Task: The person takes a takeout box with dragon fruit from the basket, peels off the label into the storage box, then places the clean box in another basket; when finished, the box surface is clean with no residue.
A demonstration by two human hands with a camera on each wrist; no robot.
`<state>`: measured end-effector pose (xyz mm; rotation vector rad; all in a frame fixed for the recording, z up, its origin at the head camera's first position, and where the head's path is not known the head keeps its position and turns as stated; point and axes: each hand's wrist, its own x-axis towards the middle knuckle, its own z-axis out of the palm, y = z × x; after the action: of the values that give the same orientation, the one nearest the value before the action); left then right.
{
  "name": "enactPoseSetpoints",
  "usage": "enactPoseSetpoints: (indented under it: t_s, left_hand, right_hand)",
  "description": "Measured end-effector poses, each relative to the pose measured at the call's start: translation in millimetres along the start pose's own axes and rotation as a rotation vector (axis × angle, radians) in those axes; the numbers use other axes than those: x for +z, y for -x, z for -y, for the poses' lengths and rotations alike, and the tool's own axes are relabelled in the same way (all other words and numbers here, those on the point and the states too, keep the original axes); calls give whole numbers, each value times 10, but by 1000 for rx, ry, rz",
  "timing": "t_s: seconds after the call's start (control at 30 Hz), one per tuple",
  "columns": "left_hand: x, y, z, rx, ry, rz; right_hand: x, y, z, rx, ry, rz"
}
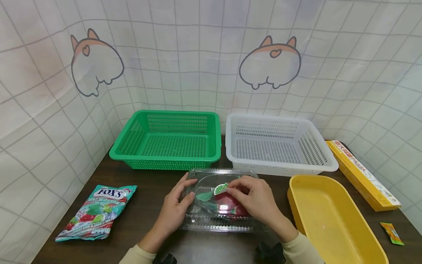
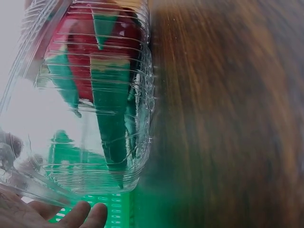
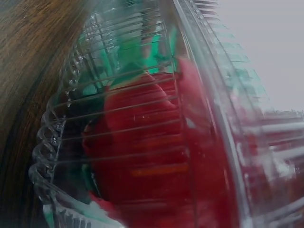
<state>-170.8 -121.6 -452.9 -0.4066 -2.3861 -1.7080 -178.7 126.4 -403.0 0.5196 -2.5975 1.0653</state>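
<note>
1. While the right hand (image 1: 255,200) pinches the label (image 1: 220,188), I read the step in hand as lifting or seating that label; I cannot tell which.
2. Location: the label is at the top of the clear plastic container (image 1: 217,222), set on the bench (image 1: 145,205). A red-and-green object (image 1: 227,201) shows inside.
3. Finger state: the right fingers are narrow, holding the label at its right edge. The left hand (image 1: 174,209) rests at the container's left side, fingers spread, thumb on top.
4. Recommended technique: I would brace with the left and work the label at a shallow angle from one edge. Use light pressure; the thin plastic may flex.
5. Far limit: the container's far edge lies close to the green basket (image 1: 165,158) and white basket (image 1: 280,165). I would avoid pushing it away from the body.
6. Right limit: the yellow tray (image 1: 333,216) stands near the right wrist. I would keep right-hand sweeps short.
7. Open room: the bench offers space leftward, between the left hand and the candy bag (image 1: 99,212). I would route any wide motion there.
</note>
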Motion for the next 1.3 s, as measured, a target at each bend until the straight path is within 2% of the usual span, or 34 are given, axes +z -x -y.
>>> enactPoseSetpoints:
  t_s: [0.3, 0.6, 0.9, 1.17, 1.3]
  left_hand:
    - [-4, 11, -24, 16, 5, -4]
    - [18, 5, 12, 14, 14, -16]
    - [10, -5, 13, -7, 19, -16]
    - [7, -7, 37, -5, 17, -12]
    - [10, -4, 41, -3, 15, -13]
  right_hand:
    - [13, -11, -8, 3, -33, -22]
    - [22, -1, -31, 24, -45, -38]
    - [19, 0, -27, 40, -60, -30]
    - [-28, -28, -46, 120, -245, -76]
    - [-34, -29, -43, 133, -274, -83]
